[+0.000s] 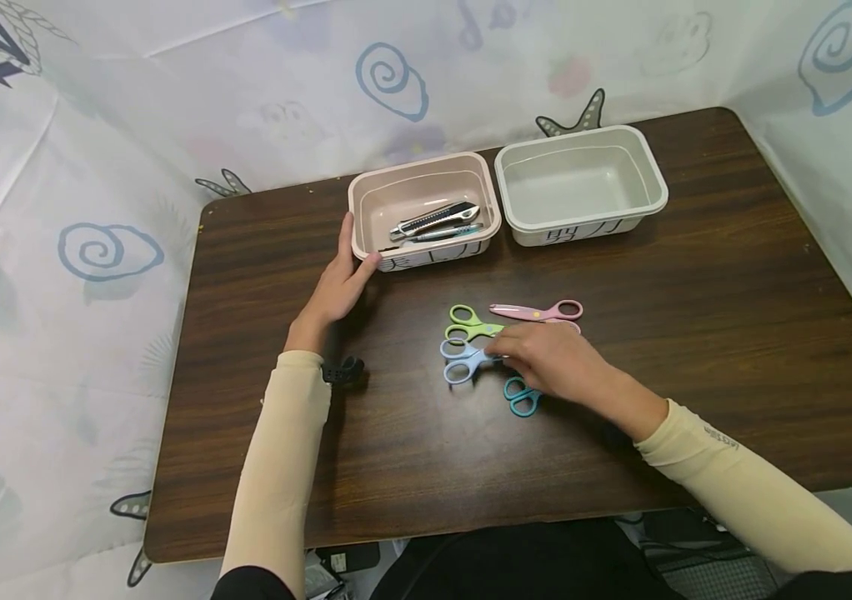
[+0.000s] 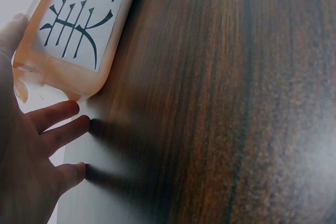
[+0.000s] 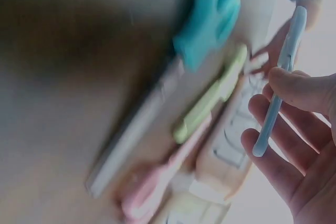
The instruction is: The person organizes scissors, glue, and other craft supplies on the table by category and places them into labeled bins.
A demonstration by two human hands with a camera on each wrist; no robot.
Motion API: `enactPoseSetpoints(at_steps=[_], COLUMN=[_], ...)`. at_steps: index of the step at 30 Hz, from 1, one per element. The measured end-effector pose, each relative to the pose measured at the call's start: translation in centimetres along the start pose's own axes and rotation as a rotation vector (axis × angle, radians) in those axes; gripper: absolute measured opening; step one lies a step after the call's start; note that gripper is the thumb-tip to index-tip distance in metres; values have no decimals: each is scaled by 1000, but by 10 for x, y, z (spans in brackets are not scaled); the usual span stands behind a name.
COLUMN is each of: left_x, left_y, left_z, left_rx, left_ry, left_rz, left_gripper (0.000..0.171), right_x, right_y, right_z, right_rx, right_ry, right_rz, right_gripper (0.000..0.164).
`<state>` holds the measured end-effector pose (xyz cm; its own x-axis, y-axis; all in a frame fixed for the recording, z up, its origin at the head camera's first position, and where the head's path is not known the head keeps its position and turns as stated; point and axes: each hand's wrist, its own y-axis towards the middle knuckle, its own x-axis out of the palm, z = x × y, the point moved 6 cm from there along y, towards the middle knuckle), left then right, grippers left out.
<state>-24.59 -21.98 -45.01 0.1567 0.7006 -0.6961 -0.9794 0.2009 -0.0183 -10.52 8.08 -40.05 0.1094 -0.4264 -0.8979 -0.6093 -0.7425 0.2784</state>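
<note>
R hand pinching blue scissors, prob. light, stiff; mid-body hold seems OK, tho blurry. L hand loose on pink bin.

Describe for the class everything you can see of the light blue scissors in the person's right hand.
The light blue scissors look like smooth plastic. The head view shows two rounded finger loops pointing toward the person's left, with the right hand covering the other end. The right wrist view shows them edge-on, as a slim, slanting bar with a rounded end, pinched by that hand. They appear raised above the table. The blades cannot be made out.
</note>
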Motion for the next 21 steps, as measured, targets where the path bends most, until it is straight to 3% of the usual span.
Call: enactPoseSetpoints(at_steps=[6,13,21], left_x=[0,0,1], left_y=[1,1,1], left_z=[0,1,0], left_rx=[-2,4,5], left_ry=[5,-6,-2], left_rz=[0,-1,2], left_gripper=[83,83,83], right_x=[-32,-67,-80], right_y=[6,15,29], right_z=[27,71,115], right_rx=[75,225,332], right_ry=[-30,-21,33], right_rz=[77,171,214], right_gripper=[26,28,28])
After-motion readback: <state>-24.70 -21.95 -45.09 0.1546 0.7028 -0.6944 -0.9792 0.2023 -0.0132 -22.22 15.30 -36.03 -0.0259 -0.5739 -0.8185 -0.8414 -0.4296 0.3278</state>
